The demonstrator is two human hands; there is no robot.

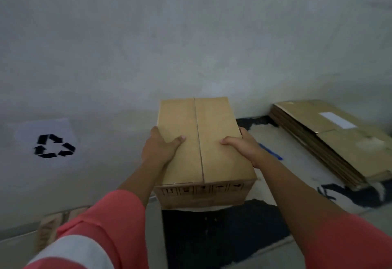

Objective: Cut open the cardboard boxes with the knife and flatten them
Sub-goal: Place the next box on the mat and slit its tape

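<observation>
A: Dim, isn't it? Grey-green cast over everything; the light is flat and even; the wall [191, 35] darkens toward the upper corners.

B: Soft, too; the printed marks on the box [214, 120] front are smeared beyond reading; the sleeve [101, 226] at the lower edge is blurred and stretched by the wide lens.

The floor mat [222, 237] bears flattened cardboard [331, 139] and a blue tool [272, 153].

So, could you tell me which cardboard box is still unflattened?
The box gripped by the left hand and right hand, top flaps closed; the others lie flat in the stack at the right.
</observation>
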